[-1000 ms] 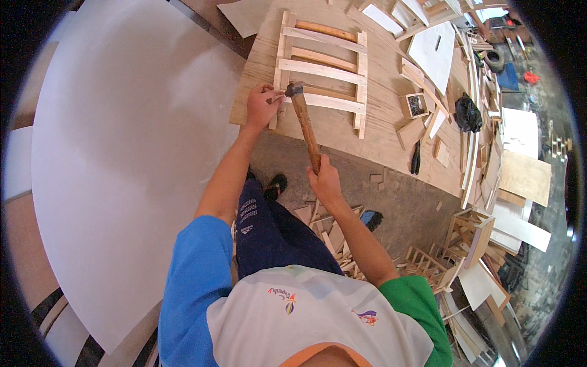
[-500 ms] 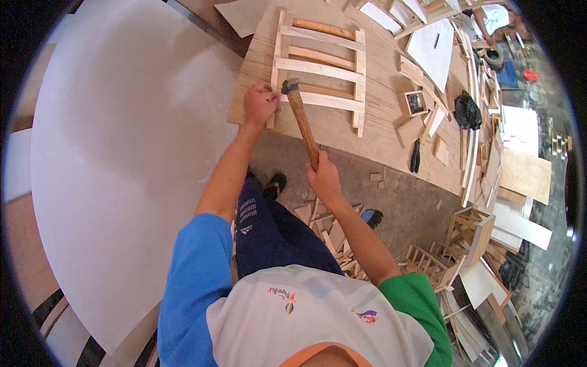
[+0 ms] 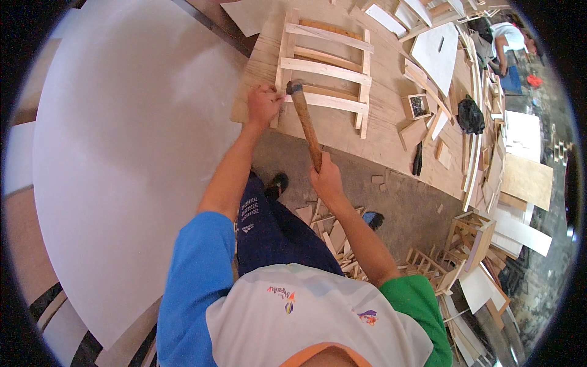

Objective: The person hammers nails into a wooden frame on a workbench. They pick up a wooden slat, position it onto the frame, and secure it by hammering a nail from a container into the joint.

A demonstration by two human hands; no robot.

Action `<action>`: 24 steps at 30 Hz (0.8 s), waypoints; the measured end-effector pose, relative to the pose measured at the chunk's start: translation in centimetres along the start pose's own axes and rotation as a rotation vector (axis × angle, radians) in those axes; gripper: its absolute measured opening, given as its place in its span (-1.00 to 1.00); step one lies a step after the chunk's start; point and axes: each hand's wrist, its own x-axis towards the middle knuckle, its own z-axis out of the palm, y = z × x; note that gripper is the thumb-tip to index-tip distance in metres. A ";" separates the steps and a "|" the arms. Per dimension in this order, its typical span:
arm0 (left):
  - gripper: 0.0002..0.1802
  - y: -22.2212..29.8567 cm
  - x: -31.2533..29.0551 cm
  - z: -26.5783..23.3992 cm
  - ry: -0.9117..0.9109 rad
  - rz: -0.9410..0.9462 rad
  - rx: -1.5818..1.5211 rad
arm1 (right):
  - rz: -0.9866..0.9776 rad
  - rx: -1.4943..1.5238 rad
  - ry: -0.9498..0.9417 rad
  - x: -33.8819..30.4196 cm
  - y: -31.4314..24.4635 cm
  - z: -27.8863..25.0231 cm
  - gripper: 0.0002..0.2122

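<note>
A slatted wooden frame (image 3: 325,68) lies flat on a plywood workbench (image 3: 379,134). My left hand (image 3: 263,103) rests on the frame's near left corner, fingers pinched together there; whatever they pinch is too small to make out. In my right hand (image 3: 325,177) is a hammer (image 3: 304,119) with a wooden handle. Its dark head hovers just right of my left hand, over the nearest slat.
A large white panel (image 3: 122,153) fills the left. On the bench lie a small wooden box (image 3: 417,105), pliers (image 3: 417,160), a black bag (image 3: 471,116) and offcuts. Wood scraps (image 3: 333,235) and small crates (image 3: 471,235) litter the floor. Another person (image 3: 504,40) works far right.
The hammer head has swung from beside my left hand at the slat up and slightly right, and now hangs above the slat. My left hand stays at the frame's corner.
</note>
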 end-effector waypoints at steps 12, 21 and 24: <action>-0.81 -0.4 -0.3 -0.3 -0.005 -0.062 -0.046 | -0.011 -0.033 -0.036 0.1 0.5 0.2 -0.77; -0.82 0.4 -0.1 -0.6 -0.025 -0.194 -0.107 | -0.044 0.028 0.014 0.1 0.4 0.3 -0.73; -0.82 -0.1 0.0 -0.2 0.034 -0.155 -0.097 | -0.010 0.007 0.008 0.3 -0.2 -0.1 -0.73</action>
